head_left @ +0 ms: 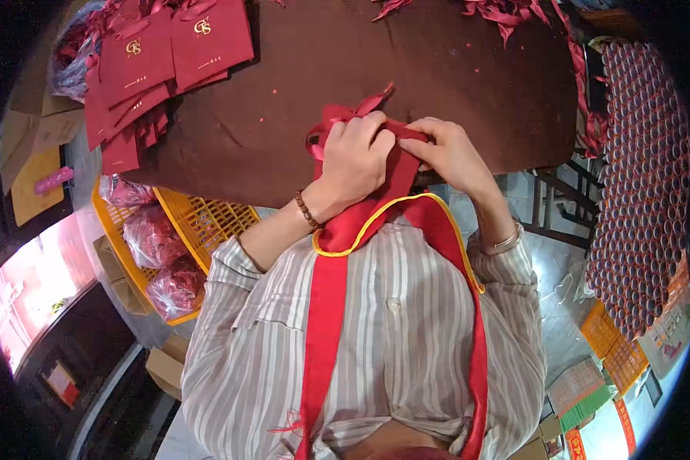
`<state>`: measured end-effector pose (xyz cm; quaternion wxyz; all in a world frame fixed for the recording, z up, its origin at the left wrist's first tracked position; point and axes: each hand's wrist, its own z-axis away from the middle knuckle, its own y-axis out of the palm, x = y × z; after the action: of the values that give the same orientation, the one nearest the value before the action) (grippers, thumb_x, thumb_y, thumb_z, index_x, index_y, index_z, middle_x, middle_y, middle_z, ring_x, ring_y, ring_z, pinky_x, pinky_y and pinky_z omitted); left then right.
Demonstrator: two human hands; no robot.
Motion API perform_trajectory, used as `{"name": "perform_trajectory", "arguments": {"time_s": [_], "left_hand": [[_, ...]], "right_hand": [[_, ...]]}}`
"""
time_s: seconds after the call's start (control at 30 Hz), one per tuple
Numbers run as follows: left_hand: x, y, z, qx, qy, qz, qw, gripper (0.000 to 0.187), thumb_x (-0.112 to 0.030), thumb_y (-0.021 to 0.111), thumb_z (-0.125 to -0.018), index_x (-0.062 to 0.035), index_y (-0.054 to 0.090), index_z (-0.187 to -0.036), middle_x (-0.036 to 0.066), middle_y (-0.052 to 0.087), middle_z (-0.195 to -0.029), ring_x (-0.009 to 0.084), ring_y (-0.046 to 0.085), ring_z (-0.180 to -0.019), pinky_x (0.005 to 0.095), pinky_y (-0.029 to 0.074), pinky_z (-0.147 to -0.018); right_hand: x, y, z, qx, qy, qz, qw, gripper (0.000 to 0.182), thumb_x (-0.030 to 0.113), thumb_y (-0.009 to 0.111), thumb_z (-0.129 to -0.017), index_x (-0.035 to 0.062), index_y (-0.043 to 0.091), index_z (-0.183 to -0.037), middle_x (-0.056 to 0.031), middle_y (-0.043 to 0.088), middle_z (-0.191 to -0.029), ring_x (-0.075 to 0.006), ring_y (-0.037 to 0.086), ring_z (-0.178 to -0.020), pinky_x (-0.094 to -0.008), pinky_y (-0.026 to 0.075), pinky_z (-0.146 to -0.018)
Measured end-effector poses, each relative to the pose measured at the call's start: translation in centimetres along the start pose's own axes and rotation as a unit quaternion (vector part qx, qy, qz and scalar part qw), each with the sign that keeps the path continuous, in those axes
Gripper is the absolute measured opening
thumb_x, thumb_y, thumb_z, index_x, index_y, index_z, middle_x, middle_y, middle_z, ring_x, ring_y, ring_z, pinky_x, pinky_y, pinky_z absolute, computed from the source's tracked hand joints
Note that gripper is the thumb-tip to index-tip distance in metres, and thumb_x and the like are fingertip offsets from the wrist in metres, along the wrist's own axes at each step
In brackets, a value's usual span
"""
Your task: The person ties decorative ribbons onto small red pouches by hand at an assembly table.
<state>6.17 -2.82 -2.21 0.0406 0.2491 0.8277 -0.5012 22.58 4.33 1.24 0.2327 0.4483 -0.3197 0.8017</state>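
Both of my hands are at a dark red bag with a ribbon, held in front of my chest at the table's near edge. My left hand, with a beaded bracelet on its wrist, has its fingers curled over the bag's top beside the red ribbon. On the other side, my right hand pinches the bag's upper right edge between thumb and fingers. A red apron with yellow trim hangs over my striped shirt and overlaps the view of the bag's lower part.
Finished-looking red bags with gold lettering lie stacked at the table's upper left. The brown tablecloth has red ribbons at its far edge. Yellow crates with wrapped bundles stand lower left. Rows of small round items are at right.
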Motion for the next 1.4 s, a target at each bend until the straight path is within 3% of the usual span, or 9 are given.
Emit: {"name": "perform_trajectory", "arguments": {"time_s": [0.43,0.5,0.6,0.63,0.7,1.0,1.2,1.33,1.4], "left_hand": [[-0.7,-0.5,-0.1,-0.013,-0.011,0.007,1.0,0.01,-0.012,0.056,-0.069,-0.0056,0.052,-0.075,0.01,0.056,-0.097,0.0226,0.051,-0.074,0.0352,0.036,-0.062],[-0.9,-0.5,-0.1,-0.018,-0.008,0.004,1.0,0.01,-0.012,0.056,-0.068,-0.0055,0.052,-0.075,0.01,0.056,-0.097,0.0224,0.051,-0.074,0.0353,0.036,-0.062],[-1.2,-0.5,-0.3,-0.021,0.005,0.004,1.0,0.01,-0.013,0.056,-0.068,-0.0053,0.052,-0.075,0.01,0.056,-0.097,0.022,0.051,-0.073,0.0355,0.036,-0.062],[-1.2,-0.6,-0.3,-0.019,0.014,0.004,1.0,0.01,-0.013,0.056,-0.068,-0.0052,0.052,-0.074,0.011,0.056,-0.098,0.0218,0.051,-0.073,0.0357,0.036,-0.062],[-1.3,-0.7,-0.4,-0.012,0.016,0.004,1.0,0.011,-0.014,0.056,-0.068,-0.0053,0.052,-0.074,0.011,0.056,-0.099,0.0217,0.051,-0.072,0.0355,0.036,-0.062],[0.3,-4.3,-2.3,0.032,-0.026,0.074,0.996,0.011,-0.021,0.058,-0.082,-0.0116,0.063,-0.08,0.003,0.061,-0.097,0.0215,0.056,-0.085,0.0377,0.036,-0.074],[4.7,-3.8,-5.5,0.295,-0.035,0.189,0.936,0.02,-0.024,0.056,-0.083,-0.0061,0.064,-0.082,0.009,0.063,-0.083,0.0283,0.057,-0.079,0.039,0.042,-0.066],[4.9,-4.6,-9.2,0.523,-0.139,0.244,0.805,0.027,-0.026,0.057,-0.08,-0.0004,0.066,-0.085,0.017,0.062,-0.072,0.027,0.06,-0.066,0.0365,0.045,-0.062],[5.6,-3.3,-9.2,0.513,-0.134,0.251,0.81,0.029,-0.027,0.058,-0.079,0.0002,0.066,-0.085,0.017,0.06,-0.066,0.021,0.057,-0.062,0.0343,0.044,-0.061]], "right_hand": [[0.0,0.8,0.8,-0.041,-0.021,0.063,0.997,0.018,0.014,0.062,-0.082,-0.0037,0.059,-0.086,-0.0077,0.062,-0.068,-0.0087,0.059,-0.061,-0.0232,0.047,-0.05],[0.1,0.9,1.0,-0.05,-0.026,0.034,0.998,0.023,0.02,0.062,-0.079,-0.0022,0.06,-0.087,-0.0195,0.061,-0.073,-0.0325,0.063,-0.065,-0.0391,0.048,-0.059],[-0.1,1.1,1.2,-0.057,-0.04,0.047,0.996,0.023,0.019,0.061,-0.078,-0.0023,0.059,-0.087,-0.02,0.061,-0.077,-0.0347,0.062,-0.07,-0.0399,0.048,-0.062],[0.0,1.1,1.3,-0.057,-0.04,0.047,0.996,0.023,0.019,0.061,-0.078,-0.0023,0.059,-0.087,-0.02,0.061,-0.077,-0.0347,0.062,-0.07,-0.0399,0.048,-0.062],[0.4,1.1,1.4,-0.061,-0.09,0.096,0.989,0.017,0.011,0.061,-0.082,-0.0044,0.059,-0.089,-0.0083,0.06,-0.074,-0.0117,0.059,-0.059,-0.0224,0.047,-0.052],[-0.1,0.9,1.4,-0.076,-0.116,0.121,0.983,0.019,0.012,0.063,-0.08,-0.0023,0.061,-0.092,-0.0112,0.059,-0.08,-0.0186,0.061,-0.07,-0.0312,0.047,-0.059],[0.7,1.8,1.4,-0.098,-0.157,0.152,0.971,0.015,0.018,0.059,-0.082,0.0056,0.061,-0.09,-0.0144,0.058,-0.084,-0.035,0.058,-0.079,-0.041,0.047,-0.067],[0.4,2.7,1.2,-0.132,-0.175,0.181,0.959,0.014,0.013,0.064,-0.079,0.0014,0.061,-0.088,-0.0139,0.059,-0.083,-0.0315,0.059,-0.077,-0.0367,0.047,-0.066],[0.4,2.8,1.1,-0.15,-0.192,0.182,0.953,0.014,0.011,0.065,-0.077,0.0013,0.061,-0.087,-0.0139,0.059,-0.083,-0.0313,0.06,-0.077,-0.0371,0.047,-0.066]]}}
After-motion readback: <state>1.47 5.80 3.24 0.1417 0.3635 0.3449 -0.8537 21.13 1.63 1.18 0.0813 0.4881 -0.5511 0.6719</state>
